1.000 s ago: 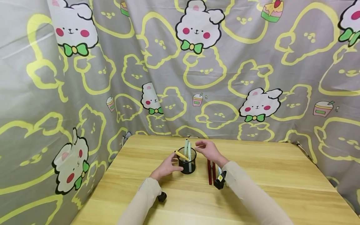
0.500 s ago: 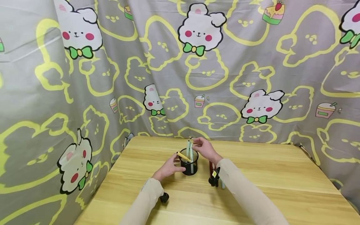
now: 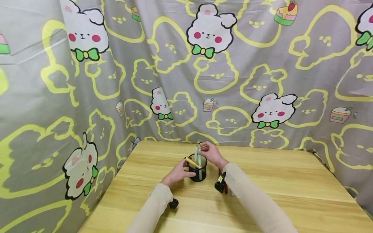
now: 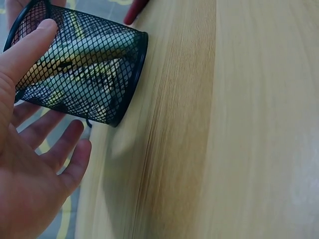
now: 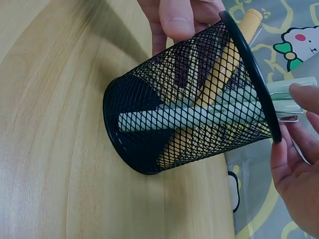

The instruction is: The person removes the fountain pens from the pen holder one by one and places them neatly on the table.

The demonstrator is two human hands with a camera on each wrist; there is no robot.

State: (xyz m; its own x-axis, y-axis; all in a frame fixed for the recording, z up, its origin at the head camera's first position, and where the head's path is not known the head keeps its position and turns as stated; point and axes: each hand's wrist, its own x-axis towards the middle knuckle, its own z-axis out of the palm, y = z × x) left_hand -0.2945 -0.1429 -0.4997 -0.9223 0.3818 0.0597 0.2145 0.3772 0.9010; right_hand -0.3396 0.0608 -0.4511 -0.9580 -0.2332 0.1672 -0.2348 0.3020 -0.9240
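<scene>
A black mesh pen holder (image 3: 201, 176) stands upright on the wooden table. It contains a yellow pen (image 3: 191, 162) leaning left and light green pens (image 5: 199, 115). My left hand (image 3: 177, 173) holds the holder from the left, thumb on the near side; in the left wrist view the thumb lies on the mesh (image 4: 84, 55) and the other fingers spread behind it. My right hand (image 3: 215, 155) is at the holder's top right, its thumb and fingers pinching the upper end of a light green pen. Part of that grip is cut off in the right wrist view.
Red sticks (image 3: 226, 189) and a light blue item (image 3: 232, 193) lie on the table, mostly hidden under my right forearm. A patterned curtain (image 3: 227, 84) hangs along the table's back and left sides. Black cameras (image 3: 174, 203) are strapped at the wrists.
My right hand has moved left from beside the holder to the light green pen's top. My left hand stays at the holder. The view has shifted slightly.
</scene>
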